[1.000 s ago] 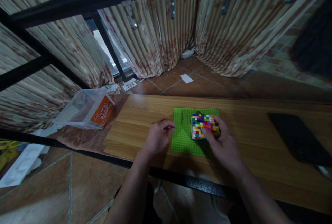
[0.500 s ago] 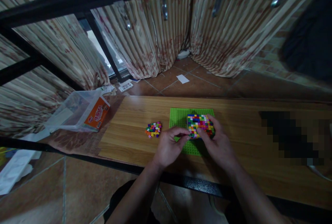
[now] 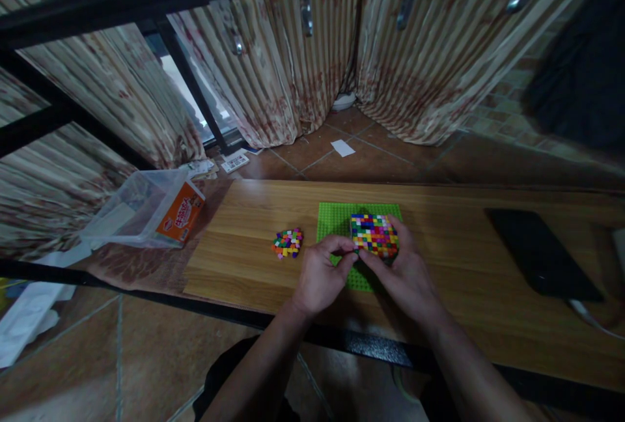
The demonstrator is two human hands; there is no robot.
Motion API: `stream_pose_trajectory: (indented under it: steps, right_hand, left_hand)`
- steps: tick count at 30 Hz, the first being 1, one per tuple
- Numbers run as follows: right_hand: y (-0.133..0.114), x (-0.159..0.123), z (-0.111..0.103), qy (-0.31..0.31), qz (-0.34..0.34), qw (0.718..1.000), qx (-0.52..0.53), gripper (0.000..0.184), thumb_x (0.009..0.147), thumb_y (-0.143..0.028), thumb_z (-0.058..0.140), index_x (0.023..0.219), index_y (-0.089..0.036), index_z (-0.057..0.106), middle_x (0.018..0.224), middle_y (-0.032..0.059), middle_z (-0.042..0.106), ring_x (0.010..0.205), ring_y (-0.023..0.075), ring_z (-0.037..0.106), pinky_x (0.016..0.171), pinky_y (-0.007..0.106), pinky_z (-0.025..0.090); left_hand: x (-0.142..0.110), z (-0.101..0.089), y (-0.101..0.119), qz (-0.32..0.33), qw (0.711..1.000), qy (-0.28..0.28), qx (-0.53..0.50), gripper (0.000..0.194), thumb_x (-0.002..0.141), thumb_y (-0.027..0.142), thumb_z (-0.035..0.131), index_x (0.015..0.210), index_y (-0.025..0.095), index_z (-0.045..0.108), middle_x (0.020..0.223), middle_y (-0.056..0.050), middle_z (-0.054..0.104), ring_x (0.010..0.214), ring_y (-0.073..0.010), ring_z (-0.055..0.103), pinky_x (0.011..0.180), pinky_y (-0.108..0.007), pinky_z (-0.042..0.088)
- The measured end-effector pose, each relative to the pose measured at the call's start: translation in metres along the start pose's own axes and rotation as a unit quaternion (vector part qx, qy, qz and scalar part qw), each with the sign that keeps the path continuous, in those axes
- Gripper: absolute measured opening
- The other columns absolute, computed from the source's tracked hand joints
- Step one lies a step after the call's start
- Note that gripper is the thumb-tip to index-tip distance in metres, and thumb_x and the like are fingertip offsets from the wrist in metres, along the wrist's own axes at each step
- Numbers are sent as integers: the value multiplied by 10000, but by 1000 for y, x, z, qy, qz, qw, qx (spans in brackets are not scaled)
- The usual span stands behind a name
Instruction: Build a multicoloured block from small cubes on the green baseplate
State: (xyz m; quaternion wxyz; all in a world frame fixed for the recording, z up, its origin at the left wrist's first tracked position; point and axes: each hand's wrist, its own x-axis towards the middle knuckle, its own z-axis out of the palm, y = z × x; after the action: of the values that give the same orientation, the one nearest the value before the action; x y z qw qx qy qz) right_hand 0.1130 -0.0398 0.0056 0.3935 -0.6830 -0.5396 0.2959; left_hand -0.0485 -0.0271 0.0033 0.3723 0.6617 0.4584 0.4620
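Observation:
A block built of small multicoloured toy bricks is at the green studded baseplate; whether it touches the plate is hidden. My right hand grips the block, fingers along its right side and thumb at its near left corner. At that same corner, my left hand pinches a tiny dark green brick between thumb and forefinger. The two thumbs nearly meet there. To the left of my left hand lies a pile of loose coloured bricks on the wooden table.
The wooden table has a black metal edge in front. A black phone or tablet with a white cable lies on its right. Left of the board stands a clear plastic bin with an orange label. Black frame bars cross above.
My right thumb has moved left and down from the block's top to its near left corner, beside the left fingertips. The left hand still pinches at that corner.

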Motion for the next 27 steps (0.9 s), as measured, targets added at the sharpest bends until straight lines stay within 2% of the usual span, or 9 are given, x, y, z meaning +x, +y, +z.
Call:
stream_pose_trajectory:
  steps: [5,10,18,23,27]
  right_hand:
    - [-4,0,4,13,20,1000,-13,929,704,-593,673,1489,-183,394,1442,177,531,1284,351,544,1061,521,431]
    - [-12,1,4,23,57,998,-12,915,667,-538,693,1475,-202,425,1384,152,579,1190,323,611,1005,474,481]
    - [-18,2,7,28,85,996,7,936,632,-473,693,1486,-204,420,1384,150,582,1201,317,607,1020,467,474]
    - [-14,0,5,24,71,997,16,920,656,-477,709,1485,-205,417,1420,152,556,1236,316,588,1049,478,457]
    - [2,2,-1,4,22,998,55,861,688,-568,744,1435,-229,483,1434,137,557,1264,322,569,1080,510,431]
  left_hand:
    - [-1,0,-1,6,1000,2,15,107,827,95,655,885,180,684,865,-20,731,797,-136,686,770,-265,564]
    - [-3,1,-5,22,999,6,28,135,829,83,649,913,180,690,874,-21,729,809,-135,687,779,-264,560]
    - [-5,4,-8,27,998,13,56,154,840,91,626,924,202,692,867,-12,730,814,-142,693,787,-274,562]
    - [-5,4,-8,26,998,12,61,153,842,98,622,940,200,682,882,-15,722,833,-145,689,805,-284,562]
    - [-3,4,-7,4,1000,12,14,227,840,128,643,1054,198,662,950,-30,714,872,-149,684,832,-301,570]
